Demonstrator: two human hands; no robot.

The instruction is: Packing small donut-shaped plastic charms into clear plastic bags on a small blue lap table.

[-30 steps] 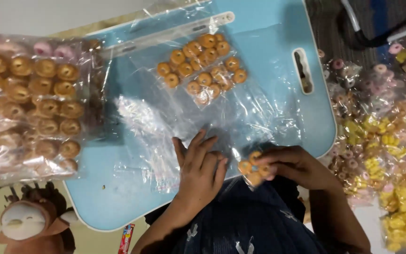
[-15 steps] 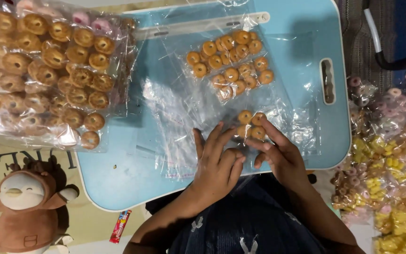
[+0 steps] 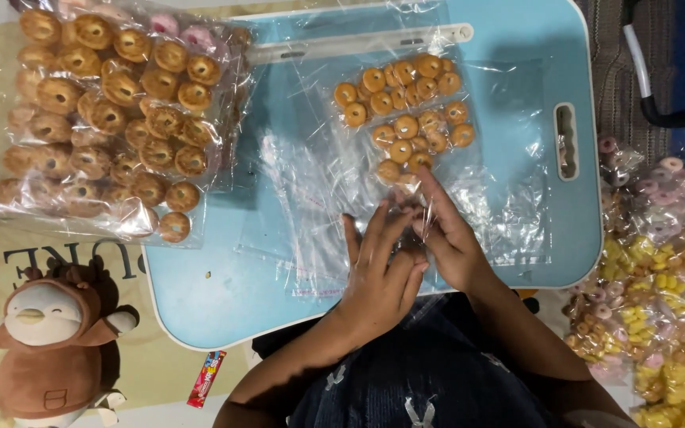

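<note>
- The light blue counter (image 3: pixel 200 293), a small tray-like top with rounded corners and a slot handle on its right side, fills the middle of the view and carries nearly everything the hands work on.
- A big clear bag of ring-shaped brown biscuits (image 3: pixel 112 119) lies on the counter's left edge and spills over onto the floor mat; a few pink rings show at its top.
- A heap of small packets with yellow, pink and brown rings (image 3: pixel 660 293) lies on the floor to the right of the counter, well apart from the hands.
- A brown plush toy (image 3: pixel 49 341) sits on the floor at the lower left, with a small red candy wrapper (image 3: pixel 206 379) just beside it.
- Loose clear plastic bags (image 3: pixel 311 190) lie spread over the counter's middle, crinkled and overlapping.
- The left hand (image 3: pixel 378 269) lies on the plastic, fingers long and close together, pressing it flat.
- The right hand (image 3: pixel 445 234) touches the left, its fingers narrow and pinching the clear film at the near end of the small packets.
- Two small packets of little brown rings (image 3: pixel 406 111) lie just beyond the fingertips, side by side in the counter's upper middle.
</note>
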